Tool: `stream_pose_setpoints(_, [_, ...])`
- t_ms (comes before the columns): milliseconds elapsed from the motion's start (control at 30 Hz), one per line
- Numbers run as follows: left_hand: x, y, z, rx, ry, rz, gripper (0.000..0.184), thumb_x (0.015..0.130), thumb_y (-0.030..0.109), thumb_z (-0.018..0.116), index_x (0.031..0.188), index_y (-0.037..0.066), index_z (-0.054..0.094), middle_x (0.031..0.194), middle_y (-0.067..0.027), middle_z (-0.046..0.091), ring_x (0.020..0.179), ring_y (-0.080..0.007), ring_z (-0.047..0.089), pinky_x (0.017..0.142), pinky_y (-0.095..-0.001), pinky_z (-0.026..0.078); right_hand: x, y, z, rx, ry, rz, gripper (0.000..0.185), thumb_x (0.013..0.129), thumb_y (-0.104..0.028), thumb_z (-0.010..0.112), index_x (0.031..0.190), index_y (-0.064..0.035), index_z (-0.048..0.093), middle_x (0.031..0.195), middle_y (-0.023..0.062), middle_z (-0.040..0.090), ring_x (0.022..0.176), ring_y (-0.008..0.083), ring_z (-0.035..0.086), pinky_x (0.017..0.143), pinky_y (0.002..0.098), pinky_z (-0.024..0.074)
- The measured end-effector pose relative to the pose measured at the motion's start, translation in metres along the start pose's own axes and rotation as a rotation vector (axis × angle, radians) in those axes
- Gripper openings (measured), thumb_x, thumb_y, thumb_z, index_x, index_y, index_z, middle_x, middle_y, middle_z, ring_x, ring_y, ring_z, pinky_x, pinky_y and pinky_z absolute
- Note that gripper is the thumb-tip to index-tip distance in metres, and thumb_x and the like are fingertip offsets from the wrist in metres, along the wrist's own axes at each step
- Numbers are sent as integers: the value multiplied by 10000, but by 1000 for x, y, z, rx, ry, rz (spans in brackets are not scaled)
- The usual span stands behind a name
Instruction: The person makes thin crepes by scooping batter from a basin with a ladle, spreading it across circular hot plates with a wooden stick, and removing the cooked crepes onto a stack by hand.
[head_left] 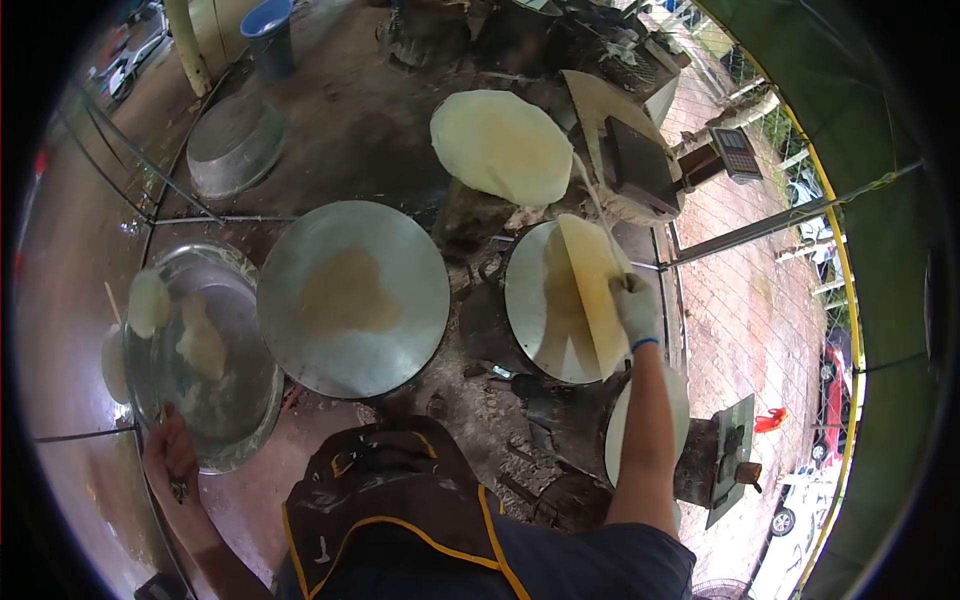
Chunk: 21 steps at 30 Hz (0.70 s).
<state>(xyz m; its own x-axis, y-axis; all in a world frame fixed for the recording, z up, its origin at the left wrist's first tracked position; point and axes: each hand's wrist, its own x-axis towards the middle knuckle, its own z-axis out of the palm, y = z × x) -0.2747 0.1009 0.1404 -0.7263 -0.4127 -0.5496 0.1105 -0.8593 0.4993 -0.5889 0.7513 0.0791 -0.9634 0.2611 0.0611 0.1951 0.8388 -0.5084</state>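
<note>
My gloved right hand (637, 308) is closed around a thin pale stick (594, 192) above the right round griddle (527, 268). Beside the glove, a thin yellowish flatbread (590, 280) stands partly folded, with a straight edge across the griddle. My bare left hand (172, 452) is at the near left rim of a wide metal basin (262, 385), fingers curled; what they hold, if anything, is hidden. A pale oval thing (148, 303) shows at the basin's left side, its kind unclear.
A large round griddle (400, 250) with a brownish patch lies between basin and right griddle. Beyond is a round pale flatbread (500, 148). An upturned metal bowl (235, 150) and blue bucket (268, 35) stand far left. Wire fencing (740, 290) runs along the right.
</note>
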Motion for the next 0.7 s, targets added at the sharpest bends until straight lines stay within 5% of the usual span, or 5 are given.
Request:
stream_pose_setpoints(233, [20, -4, -41, -16, 36, -57, 219, 965, 56, 424, 1138, -76, 444, 661, 2, 359, 430, -60, 310, 333, -195, 267, 55, -86, -112, -98, -118, 5, 350, 794, -237, 608, 1016, 25, 669, 847, 172, 693, 769, 214, 672, 707, 332, 501])
stream_pose_setpoints(300, [23, -12, -35, -70, 38, -62, 232, 964, 55, 434, 1148, -86, 438, 680, -3, 365, 451, -55, 323, 341, -191, 264, 98, -98, -119, -245, -153, -228, 358, 744, -239, 591, 1000, -5, 681, 894, 230, 671, 828, 315, 671, 760, 378, 501])
stream_pose_setpoints(433, [21, -40, -7, -162, 85, -8, 223, 958, 49, 444, 1133, -89, 443, 717, -22, 387, 477, -60, 356, 347, -190, 290, 174, -175, -122, -448, -240, -432, 356, 724, -220, 607, 986, 11, 676, 870, 201, 685, 801, 300, 669, 739, 379, 502])
stream_pose_setpoints(533, [18, -57, 15, -191, 76, 40, 216, 948, 42, 450, 1118, -92, 453, 725, -31, 397, 479, -66, 365, 348, -192, 318, 214, -218, -124, -64, -211, -262, 287, 738, -147, 661, 954, 42, 663, 820, 86, 679, 689, 184, 637, 640, 330, 509])
stream_pose_setpoints(700, [24, -74, 36, -216, 115, 56, 209, 943, 40, 445, 1104, -91, 465, 715, -28, 405, 471, -67, 368, 340, -193, 344, 313, -160, -59, 979, -179, -56, 288, 796, -119, 690, 1029, 39, 628, 835, 72, 662, 661, 186, 629, 619, 311, 528])
